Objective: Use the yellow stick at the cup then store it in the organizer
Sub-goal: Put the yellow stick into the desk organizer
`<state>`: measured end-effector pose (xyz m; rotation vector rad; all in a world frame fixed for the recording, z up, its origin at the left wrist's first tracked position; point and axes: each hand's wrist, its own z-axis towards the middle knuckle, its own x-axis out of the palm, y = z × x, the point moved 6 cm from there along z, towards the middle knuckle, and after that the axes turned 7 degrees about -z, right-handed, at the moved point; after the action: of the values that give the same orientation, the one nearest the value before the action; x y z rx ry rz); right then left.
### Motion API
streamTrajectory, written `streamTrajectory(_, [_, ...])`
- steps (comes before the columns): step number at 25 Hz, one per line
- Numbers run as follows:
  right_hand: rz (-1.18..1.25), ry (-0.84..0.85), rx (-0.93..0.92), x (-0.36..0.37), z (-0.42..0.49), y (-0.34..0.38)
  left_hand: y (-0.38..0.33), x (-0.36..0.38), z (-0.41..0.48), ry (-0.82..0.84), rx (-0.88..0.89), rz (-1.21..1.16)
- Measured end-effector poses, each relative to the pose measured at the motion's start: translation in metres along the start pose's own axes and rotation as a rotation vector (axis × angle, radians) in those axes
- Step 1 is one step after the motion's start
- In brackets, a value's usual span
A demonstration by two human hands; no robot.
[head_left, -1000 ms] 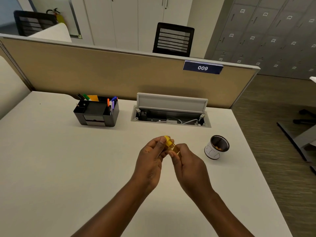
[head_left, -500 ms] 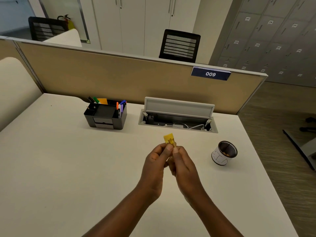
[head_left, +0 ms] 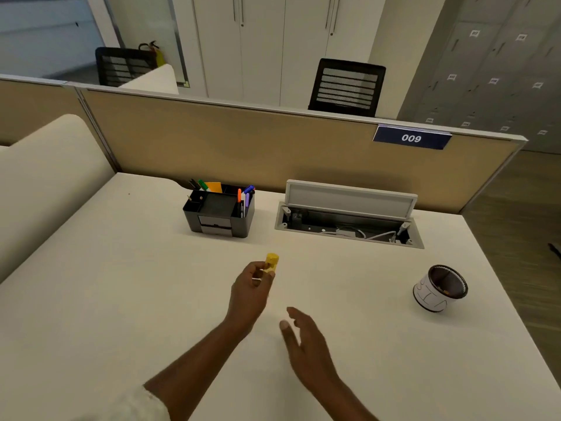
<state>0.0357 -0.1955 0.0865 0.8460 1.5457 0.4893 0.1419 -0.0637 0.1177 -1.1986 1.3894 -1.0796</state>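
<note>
The yellow stick [head_left: 270,262] is short and stubby, standing upright with its cap end up. My left hand [head_left: 252,288] holds it by the lower end between thumb and fingers, above the middle of the desk. My right hand [head_left: 303,337] hovers lower and nearer to me, fingers spread, holding nothing. The black organizer [head_left: 219,221] stands at the back of the desk, beyond and left of the stick, with several pens in its right compartment. The cup [head_left: 440,289], white with a dark mesh inside, sits tilted at the far right.
An open cable hatch [head_left: 349,214] with its lid raised is set into the white desk [head_left: 91,299] right of the organizer. A tan partition [head_left: 243,147] closes the back. The desk's right edge drops to the floor just past the cup.
My right hand has let go of the yellow stick and drawn back toward me, opening. My left hand keeps the stick and has shifted left, toward the organizer.
</note>
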Motion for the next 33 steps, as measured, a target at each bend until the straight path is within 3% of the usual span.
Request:
streamTrajectory(5, [-0.419, 0.105, -0.217, 0.067, 0.038, 0.003, -0.007, -0.057, 0.086, -0.159, 0.114, 0.368])
streamTrajectory(9, [-0.629, 0.19, -0.226, 0.099, 0.069, -0.009, -0.029, -0.093, 0.147, -0.243, 0.209, 0.492])
streamTrajectory(12, [-0.68, 0.013, -0.3, 0.106, 0.074, -0.014, -0.038, -0.107, 0.182, -0.284, 0.282, 0.659])
streamTrajectory(15, [-0.74, -0.021, -0.304, 0.112, 0.074, -0.014, -0.031, -0.116, 0.211, -0.285, 0.296, 0.806])
streamTrajectory(33, [-0.869, -0.167, -0.373, 0.119, 0.084, -0.018, 0.003, -0.117, 0.271, -0.257, 0.304, 0.862])
